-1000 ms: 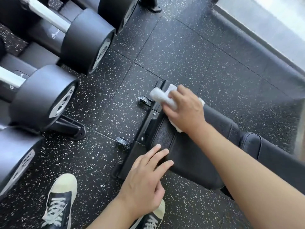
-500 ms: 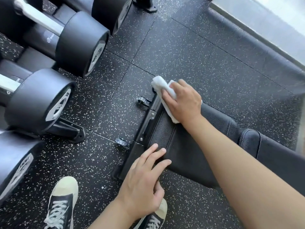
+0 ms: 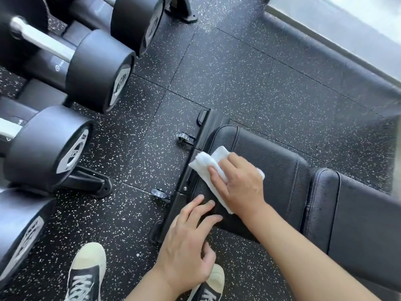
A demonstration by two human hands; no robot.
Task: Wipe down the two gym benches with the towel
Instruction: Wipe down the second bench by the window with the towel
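A single wide-angle view, worn on the person's head, looks steeply down and forward; straight lines bow toward the picture's edges. The black speckled rubber floor (image 3: 217, 68) fills most of the view; the padded black leather bench (image 3: 271, 161) runs from the centre out to the right edge, close beneath the camera; both forearms enter from the bottom edge. The black round-headed dumbbells on their rack (image 3: 93, 68) crowd the left edge, near and large; two black-and-cream canvas shoes (image 3: 86, 274) stand at the bottom, almost straight below; a pale ledge (image 3: 347, 20) cuts the upper right corner.

Right hand (image 3: 240, 183) presses towel (image 3: 205, 164) on bench (image 3: 277, 170).
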